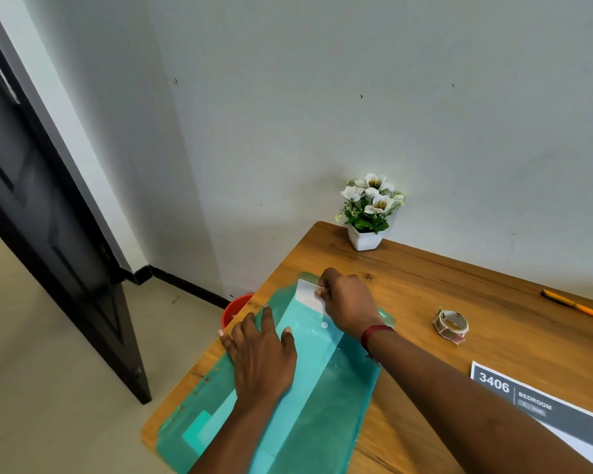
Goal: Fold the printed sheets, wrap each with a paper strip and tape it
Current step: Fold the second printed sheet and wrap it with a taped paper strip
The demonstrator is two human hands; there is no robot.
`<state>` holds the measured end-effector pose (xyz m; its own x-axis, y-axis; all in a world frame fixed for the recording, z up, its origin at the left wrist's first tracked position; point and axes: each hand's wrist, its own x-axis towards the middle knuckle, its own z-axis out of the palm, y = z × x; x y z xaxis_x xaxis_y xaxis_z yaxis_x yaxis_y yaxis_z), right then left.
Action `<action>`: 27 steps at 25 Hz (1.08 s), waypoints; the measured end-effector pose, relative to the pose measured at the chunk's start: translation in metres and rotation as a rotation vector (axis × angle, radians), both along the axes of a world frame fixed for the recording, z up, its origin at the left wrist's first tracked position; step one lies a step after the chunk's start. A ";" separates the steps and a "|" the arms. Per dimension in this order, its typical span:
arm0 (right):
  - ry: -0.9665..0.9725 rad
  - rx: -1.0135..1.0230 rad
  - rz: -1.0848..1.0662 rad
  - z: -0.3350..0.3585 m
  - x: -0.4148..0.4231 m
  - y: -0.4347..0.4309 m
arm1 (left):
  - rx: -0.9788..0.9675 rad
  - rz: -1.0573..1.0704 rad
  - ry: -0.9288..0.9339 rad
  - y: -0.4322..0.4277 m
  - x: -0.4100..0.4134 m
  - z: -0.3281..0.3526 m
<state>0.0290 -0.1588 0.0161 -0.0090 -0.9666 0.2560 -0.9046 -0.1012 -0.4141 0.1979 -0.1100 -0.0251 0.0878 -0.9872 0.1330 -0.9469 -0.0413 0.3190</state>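
- I see the counter (425,285) carrying a green plastic folder (339,405) at its left end. It looks slick and floppy, so I judge it slides unless held down.
- 1 printed sheet (541,405) lies at the right edge. It is thin, light and quick to crease, so I would lift it by a corner.
- My left grip (261,357) lies flat, fingers straight, pressing the folder.
- My right grip (348,306) pinches a white sheet (307,295) poking from the folder's far end. A gentle pull seems wise, as it could tear.
- The tape roll (452,325) sits well to the right.

Soft even daylight, faint shadows, sharp focus, wide-angle bending at edges.
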 end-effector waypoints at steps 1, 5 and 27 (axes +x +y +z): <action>-0.027 -0.021 -0.010 0.003 -0.002 -0.001 | 0.003 0.001 -0.004 0.000 0.000 0.000; -0.121 -0.170 -0.061 0.016 -0.011 -0.006 | 0.012 0.009 -0.013 -0.001 -0.001 0.002; -0.519 -0.875 -0.267 0.140 -0.059 0.072 | -0.069 -0.074 0.020 0.003 -0.015 0.033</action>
